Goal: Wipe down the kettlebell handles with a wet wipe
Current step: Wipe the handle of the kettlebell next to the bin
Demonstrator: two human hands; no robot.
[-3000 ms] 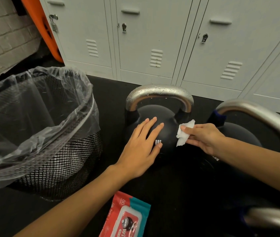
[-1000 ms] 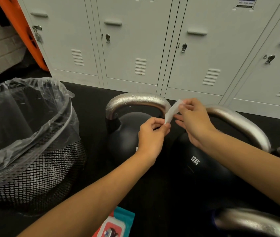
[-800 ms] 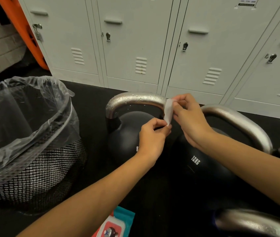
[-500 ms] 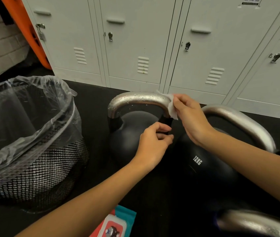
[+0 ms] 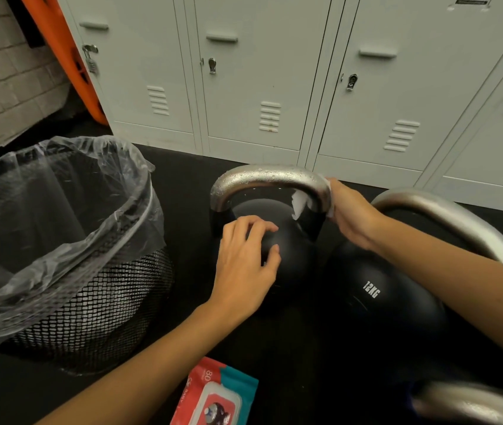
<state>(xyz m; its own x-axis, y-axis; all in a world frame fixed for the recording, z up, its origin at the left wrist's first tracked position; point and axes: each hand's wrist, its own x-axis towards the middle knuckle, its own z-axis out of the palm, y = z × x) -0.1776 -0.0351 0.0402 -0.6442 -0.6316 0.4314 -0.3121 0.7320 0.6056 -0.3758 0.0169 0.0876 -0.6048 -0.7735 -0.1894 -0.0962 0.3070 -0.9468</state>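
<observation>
Now wiping the handle's right bend.
Nearest, left hand (image 5: 245, 265) rests open on the kettlebell (image 5: 287, 256), steadying it; beyond, right hand (image 5: 348, 210) pinches the wipe (image 5: 300, 202) round the handle (image 5: 270, 179). Best sweep leftward over the droplets, wipe wrapped.

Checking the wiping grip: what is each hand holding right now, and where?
The right hand wraps the wet wipe around the handle's right bend. The left hand holds nothing, resting on the kettlebell.
</observation>
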